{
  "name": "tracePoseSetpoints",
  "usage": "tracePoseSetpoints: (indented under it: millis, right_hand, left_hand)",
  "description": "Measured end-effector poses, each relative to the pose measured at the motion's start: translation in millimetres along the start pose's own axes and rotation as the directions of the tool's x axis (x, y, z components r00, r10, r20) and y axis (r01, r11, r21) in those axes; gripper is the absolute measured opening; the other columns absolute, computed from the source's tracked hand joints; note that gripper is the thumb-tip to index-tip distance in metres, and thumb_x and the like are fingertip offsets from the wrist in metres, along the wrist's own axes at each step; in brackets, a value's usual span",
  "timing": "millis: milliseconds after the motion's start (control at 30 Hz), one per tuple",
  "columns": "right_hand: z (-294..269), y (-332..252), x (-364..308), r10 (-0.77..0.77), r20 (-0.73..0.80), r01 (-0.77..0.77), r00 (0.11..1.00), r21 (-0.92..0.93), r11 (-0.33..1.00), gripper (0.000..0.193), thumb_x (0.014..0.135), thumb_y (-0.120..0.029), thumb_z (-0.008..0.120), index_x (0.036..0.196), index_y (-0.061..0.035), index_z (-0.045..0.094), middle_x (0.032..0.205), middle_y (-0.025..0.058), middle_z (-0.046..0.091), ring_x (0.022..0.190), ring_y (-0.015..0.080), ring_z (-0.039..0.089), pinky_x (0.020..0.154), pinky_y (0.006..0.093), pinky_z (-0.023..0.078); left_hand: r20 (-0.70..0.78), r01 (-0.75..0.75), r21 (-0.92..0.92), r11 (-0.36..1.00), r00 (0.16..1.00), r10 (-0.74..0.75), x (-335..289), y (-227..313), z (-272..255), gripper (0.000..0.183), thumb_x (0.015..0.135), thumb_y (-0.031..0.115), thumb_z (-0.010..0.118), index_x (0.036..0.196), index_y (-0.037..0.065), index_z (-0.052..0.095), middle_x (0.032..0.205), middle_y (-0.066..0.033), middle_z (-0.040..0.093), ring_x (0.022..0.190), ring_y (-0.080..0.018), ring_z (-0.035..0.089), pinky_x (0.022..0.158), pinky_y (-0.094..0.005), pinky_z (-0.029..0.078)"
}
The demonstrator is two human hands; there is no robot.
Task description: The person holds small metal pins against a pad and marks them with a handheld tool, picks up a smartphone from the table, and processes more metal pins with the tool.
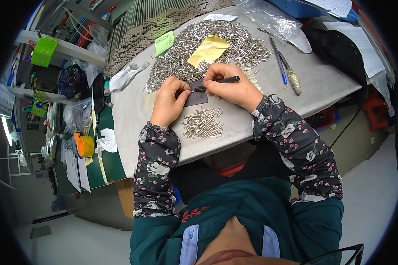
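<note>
My right hand (234, 86) is closed round a black pen-like tool (229, 80), whose back end sticks out to the right. Facing it, my left hand (168, 100) is closed, thumb against fingers; what it pinches is too small to make out. Both hands work over a dark flat pad (197, 99) on the grey-covered table. Beyond them spreads a big heap of short silvery metal pins (234, 37), with a yellow paper (208, 50) and a green note (164, 43) on it. Nearer my body lies a smaller pile of pins (203, 123).
Long grey rods (141, 26) are stacked at the far left. A white glove (127, 77) lies at the table's left edge. On the right are a blue pen (282, 70), a tool with a wrapped handle (292, 81) and a clear plastic bag (274, 22). Yellow tape (85, 145) stands farther left.
</note>
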State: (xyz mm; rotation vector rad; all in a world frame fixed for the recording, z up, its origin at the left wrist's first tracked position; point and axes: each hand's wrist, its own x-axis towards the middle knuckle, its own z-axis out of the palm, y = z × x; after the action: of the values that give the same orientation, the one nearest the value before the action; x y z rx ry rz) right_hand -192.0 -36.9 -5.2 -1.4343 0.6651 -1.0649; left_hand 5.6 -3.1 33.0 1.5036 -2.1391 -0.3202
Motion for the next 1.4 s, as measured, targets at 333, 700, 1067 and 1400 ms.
tracePoseSetpoints:
  millis: [333,700,1067,1400]
  right_hand:
    - [1.6,-0.1,3.0,-0.004,0.033,0.004,0.999,-0.006,1.0,0.013,0.077,-0.013,0.059,0.08,-0.0006,0.059,0.068,0.0029,0.06,0.061,0.0064,0.055,0.055,0.0214,0.044]
    - [15.1,-15.1,8.2,0.068,-0.021,-0.067,0.997,0.057,0.996,0.012,0.075,-0.011,0.059,0.079,0.0007,0.058,0.068,0.0017,0.059,0.062,0.0062,0.052,0.056,0.0218,0.043]
    - [20.6,-12.8,13.4,0.076,0.155,-0.068,0.985,-0.055,0.996,0.008,0.081,-0.01,0.057,0.082,-0.0019,0.057,0.071,0.0027,0.062,0.062,0.0057,0.057,0.054,0.019,0.044]
    - [16.3,-8.0,14.9,0.011,0.043,-0.009,0.999,-0.059,0.998,0.008,0.081,-0.009,0.056,0.083,-0.0013,0.056,0.068,0.0028,0.061,0.061,0.007,0.057,0.056,0.0195,0.045]
  left_hand:
    - [-0.003,0.001,0.025,1.0,1.0,-0.001,0.4,-2.6,-0.9,0.006,0.074,0.003,0.063,0.079,0.002,0.059,0.078,-0.0082,0.053,0.076,-0.025,0.055,0.066,-0.0335,0.045]
    - [-0.012,-0.029,-0.088,0.996,1.0,0.028,-3.3,-3.0,-19.1,0.007,0.075,0.001,0.061,0.08,0.0,0.057,0.075,-0.0076,0.05,0.069,-0.0195,0.053,0.061,-0.0287,0.042]
    - [-0.036,0.004,-0.007,1.0,0.999,-0.005,-8.5,-13.8,-18.6,0.009,0.075,0.006,0.064,0.079,0.0,0.059,0.074,-0.0077,0.051,0.064,-0.0195,0.053,0.058,-0.0291,0.042]
    - [-0.05,0.044,0.084,0.995,0.998,-0.04,-4.6,-5.6,-12.3,0.012,0.074,0.013,0.065,0.079,0.004,0.058,0.08,-0.0083,0.053,0.073,-0.0276,0.058,0.063,-0.0372,0.046]
